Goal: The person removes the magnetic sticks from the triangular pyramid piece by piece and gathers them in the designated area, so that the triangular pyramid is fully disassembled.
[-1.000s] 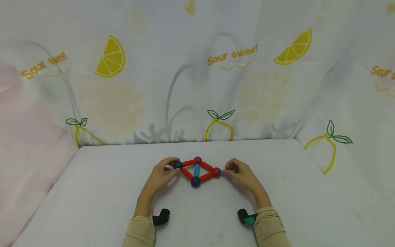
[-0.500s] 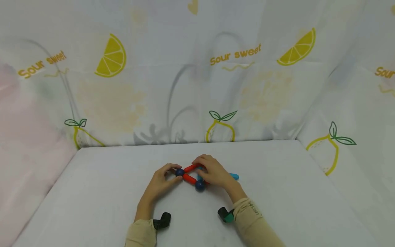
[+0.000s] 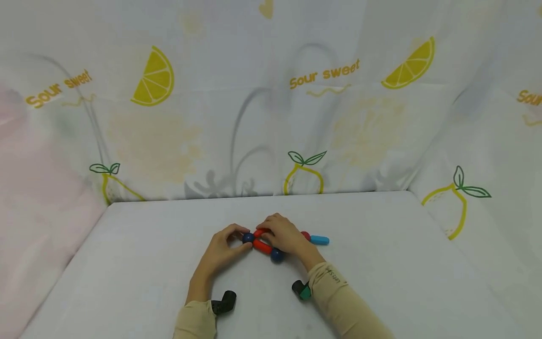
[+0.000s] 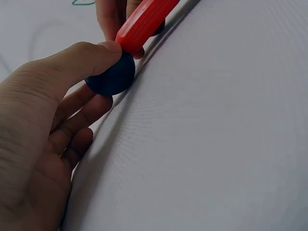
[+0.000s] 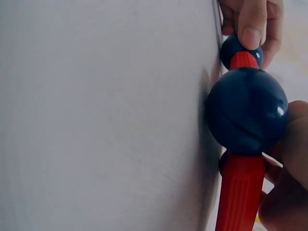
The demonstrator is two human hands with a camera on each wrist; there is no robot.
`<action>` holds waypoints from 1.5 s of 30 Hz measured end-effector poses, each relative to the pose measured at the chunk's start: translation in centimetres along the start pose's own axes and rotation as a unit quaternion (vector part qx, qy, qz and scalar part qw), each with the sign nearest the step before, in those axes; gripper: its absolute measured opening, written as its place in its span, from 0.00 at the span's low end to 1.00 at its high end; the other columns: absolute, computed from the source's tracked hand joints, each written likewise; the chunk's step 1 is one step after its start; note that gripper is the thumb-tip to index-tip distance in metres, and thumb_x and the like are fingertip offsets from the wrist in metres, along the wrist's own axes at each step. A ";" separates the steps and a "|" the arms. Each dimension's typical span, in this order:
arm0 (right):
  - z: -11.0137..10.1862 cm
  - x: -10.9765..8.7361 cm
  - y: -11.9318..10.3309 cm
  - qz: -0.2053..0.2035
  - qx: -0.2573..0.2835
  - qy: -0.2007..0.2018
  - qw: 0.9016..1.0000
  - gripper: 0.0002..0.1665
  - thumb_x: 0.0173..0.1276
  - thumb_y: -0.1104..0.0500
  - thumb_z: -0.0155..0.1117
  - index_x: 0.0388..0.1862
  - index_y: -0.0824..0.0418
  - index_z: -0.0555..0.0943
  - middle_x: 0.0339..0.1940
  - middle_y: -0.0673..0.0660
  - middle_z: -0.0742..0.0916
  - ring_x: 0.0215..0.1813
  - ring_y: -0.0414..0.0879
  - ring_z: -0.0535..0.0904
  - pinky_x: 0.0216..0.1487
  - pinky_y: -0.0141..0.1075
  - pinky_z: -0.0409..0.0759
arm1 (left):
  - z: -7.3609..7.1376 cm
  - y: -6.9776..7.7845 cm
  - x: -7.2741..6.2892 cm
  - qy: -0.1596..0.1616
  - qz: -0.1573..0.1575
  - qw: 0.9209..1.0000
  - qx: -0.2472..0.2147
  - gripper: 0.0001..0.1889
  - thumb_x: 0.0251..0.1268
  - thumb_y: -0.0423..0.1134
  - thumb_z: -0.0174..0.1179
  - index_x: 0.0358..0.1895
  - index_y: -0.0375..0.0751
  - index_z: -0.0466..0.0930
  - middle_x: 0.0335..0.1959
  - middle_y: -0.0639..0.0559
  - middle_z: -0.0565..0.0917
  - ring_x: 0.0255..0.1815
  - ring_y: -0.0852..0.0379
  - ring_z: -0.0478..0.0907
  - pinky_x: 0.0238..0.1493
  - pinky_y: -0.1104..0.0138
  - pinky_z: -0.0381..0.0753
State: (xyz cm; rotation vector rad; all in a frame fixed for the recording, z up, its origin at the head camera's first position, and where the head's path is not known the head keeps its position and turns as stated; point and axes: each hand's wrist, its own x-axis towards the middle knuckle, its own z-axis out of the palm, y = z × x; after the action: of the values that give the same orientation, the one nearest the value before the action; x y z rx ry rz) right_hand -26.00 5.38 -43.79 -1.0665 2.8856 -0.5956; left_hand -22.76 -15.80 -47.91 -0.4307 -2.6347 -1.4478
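Note:
My left hand (image 3: 225,245) pinches a dark blue ball (image 3: 248,238) between thumb and fingers, at the left corner of a flat shape of rods and balls. From that ball, a near red rod (image 3: 262,246) leads to a second dark blue ball (image 3: 277,255). My right hand (image 3: 284,233) reaches over the shape, its thumb and fingers around the far red rod (image 3: 260,232). Behind this hand the middle of the shape is hidden. A red ball (image 3: 306,235) shows right of the hand, with a light blue rod (image 3: 320,240) pointing right from it.
The shape lies on a white table (image 3: 381,263). Behind the table hangs a pale curtain (image 3: 237,94) printed with lemons. Small black wrist cameras (image 3: 223,302) stick out from both cuffs.
My right hand has let go of the light blue rod and moved left over the shape to the far red rod. The shape has shifted slightly right and nearer, with my left hand still at its corner ball.

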 end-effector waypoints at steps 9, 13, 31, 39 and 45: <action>-0.2 -0.7 1.5 0.079 -0.005 0.048 0.996 0.17 0.68 0.56 0.59 0.54 0.57 0.80 0.46 0.55 0.84 0.51 0.50 0.75 0.57 0.46 0.72 | 0.3 0.2 0.3 -0.011 -0.012 1.000 0.002 0.16 0.47 0.49 0.73 0.41 0.61 0.79 0.31 0.61 0.79 0.36 0.61 0.74 0.46 0.66 0.71; -0.6 -1.8 1.3 0.073 0.006 0.086 0.994 0.17 0.67 0.57 0.59 0.54 0.56 0.79 0.49 0.54 0.82 0.56 0.52 0.74 0.65 0.53 0.62 | 0.1 0.5 0.5 -0.012 -0.011 1.000 0.005 0.16 0.47 0.49 0.73 0.41 0.60 0.79 0.31 0.60 0.79 0.36 0.61 0.75 0.47 0.65 0.72; -0.3 -5.6 -1.2 0.052 -0.001 0.037 0.998 0.15 0.64 0.51 0.64 0.49 0.53 0.81 0.49 0.49 0.83 0.55 0.43 0.75 0.56 0.46 0.67 | 0.6 1.1 1.7 0.053 -0.023 0.998 -0.017 0.15 0.52 0.38 0.70 0.43 0.51 0.79 0.38 0.52 0.82 0.36 0.58 0.76 0.40 0.72 0.75; -0.7 -7.4 -0.6 0.042 0.064 0.077 0.994 0.17 0.63 0.54 0.66 0.50 0.50 0.79 0.48 0.48 0.78 0.52 0.41 0.70 0.55 0.43 0.73 | 1.5 1.3 4.9 0.085 -0.021 0.996 0.011 0.22 0.58 0.38 0.66 0.55 0.42 0.74 0.46 0.47 0.81 0.45 0.54 0.78 0.43 0.65 0.78; -0.6 -8.3 0.1 0.047 0.064 0.088 0.993 0.14 0.62 0.53 0.66 0.47 0.50 0.79 0.43 0.48 0.78 0.44 0.38 0.72 0.50 0.41 0.72 | 2.4 1.1 6.0 0.080 0.004 0.997 0.014 0.19 0.57 0.35 0.66 0.52 0.39 0.76 0.46 0.44 0.82 0.45 0.50 0.79 0.42 0.65 0.77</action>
State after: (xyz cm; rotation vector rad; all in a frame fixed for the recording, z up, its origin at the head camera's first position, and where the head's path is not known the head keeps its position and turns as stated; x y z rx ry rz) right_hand -19.75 10.88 -44.27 -0.8982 2.9739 -0.8978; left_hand -28.02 -12.03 -46.96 -0.3078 -2.5218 -1.3800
